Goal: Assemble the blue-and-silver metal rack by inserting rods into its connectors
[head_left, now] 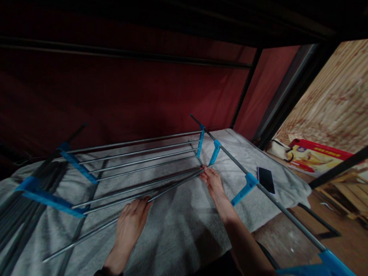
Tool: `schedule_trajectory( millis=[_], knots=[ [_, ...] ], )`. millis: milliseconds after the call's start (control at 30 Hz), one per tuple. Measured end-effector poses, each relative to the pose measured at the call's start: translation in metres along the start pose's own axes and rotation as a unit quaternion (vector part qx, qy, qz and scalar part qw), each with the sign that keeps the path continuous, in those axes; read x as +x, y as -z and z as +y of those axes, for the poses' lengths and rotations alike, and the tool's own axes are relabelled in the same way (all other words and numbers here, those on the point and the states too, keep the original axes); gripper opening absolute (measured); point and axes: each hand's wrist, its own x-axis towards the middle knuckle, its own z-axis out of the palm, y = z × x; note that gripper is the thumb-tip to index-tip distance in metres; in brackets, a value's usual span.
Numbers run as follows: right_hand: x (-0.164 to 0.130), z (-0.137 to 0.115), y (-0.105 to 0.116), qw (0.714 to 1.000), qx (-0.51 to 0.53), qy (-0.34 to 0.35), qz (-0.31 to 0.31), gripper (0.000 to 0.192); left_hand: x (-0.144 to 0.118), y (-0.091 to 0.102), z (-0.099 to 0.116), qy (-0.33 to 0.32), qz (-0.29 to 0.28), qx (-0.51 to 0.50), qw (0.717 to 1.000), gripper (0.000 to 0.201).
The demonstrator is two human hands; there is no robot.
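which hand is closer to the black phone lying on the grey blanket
Right. The right hand grips the metal rod ends just left of the flat black phone; the left hand rests on the rods much farther left.

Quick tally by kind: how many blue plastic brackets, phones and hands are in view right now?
Blue plastic brackets: 7, counting the partly cut-off ones at the bottom edge
Phone: 1
Hands: 2, left hand and right hand, both on the metal rods
Total: 10

Both hands (174, 203) reach forward, fingers seemingly curled (dim view), forearms extended.
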Motion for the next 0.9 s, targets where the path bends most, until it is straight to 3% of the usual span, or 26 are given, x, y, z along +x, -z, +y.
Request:
schedule_trajectory(
  millis=[333,633,900],
  knots=[
    [0.009,0.002,-0.002,1.000,0.010,0.001,0.007,0.035,0.008,-0.004,-0.003,-0.019,0.015,0.017,1.000,0.039],
    [0.020,-0.001,-0.003,1.000,0.001,0.019,-0.002,0.032,0.021,-0.003,-0.002,-0.003,-0.005,0.015,1.000,0.038],
    [0.024,-0.006,-0.005,1.000,-0.003,0.022,0.002,0.030,0.025,-0.009,-0.002,-0.020,0.021,0.029,0.999,0.039]
  ],
)
